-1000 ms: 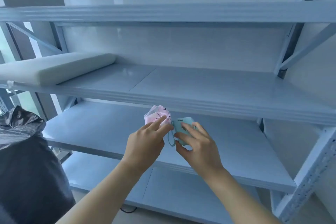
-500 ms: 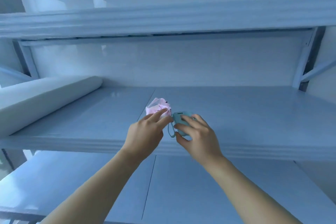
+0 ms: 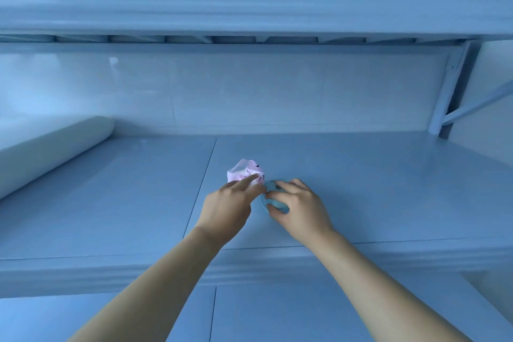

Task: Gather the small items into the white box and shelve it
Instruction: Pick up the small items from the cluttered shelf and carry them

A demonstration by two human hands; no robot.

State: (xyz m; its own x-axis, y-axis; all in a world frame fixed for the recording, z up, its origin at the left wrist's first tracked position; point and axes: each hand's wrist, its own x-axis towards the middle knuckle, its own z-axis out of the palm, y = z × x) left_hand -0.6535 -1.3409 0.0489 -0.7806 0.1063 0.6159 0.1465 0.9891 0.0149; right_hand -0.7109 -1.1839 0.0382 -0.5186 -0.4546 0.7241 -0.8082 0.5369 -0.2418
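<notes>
Pink packet (image 3: 245,172) in outstretched left hand (image 3: 226,209)

- shelf (image 3: 361,189) looks like painted metal, smooth with a soft sheen, pale grey-blue, with a thin seam running between two panels
- pink packet (image 3: 245,172) in the left hand (image 3: 226,211) is thin crinkly plastic film, glossy, with dark print on it
- teal item (image 3: 274,204) under the right hand (image 3: 301,211) looks like smooth hard plastic, kinda satin
- white roll (image 3: 52,147) on the left seems like matt foam, soft looking
- back wall (image 3: 277,91) is glossy, smooth panels
</notes>
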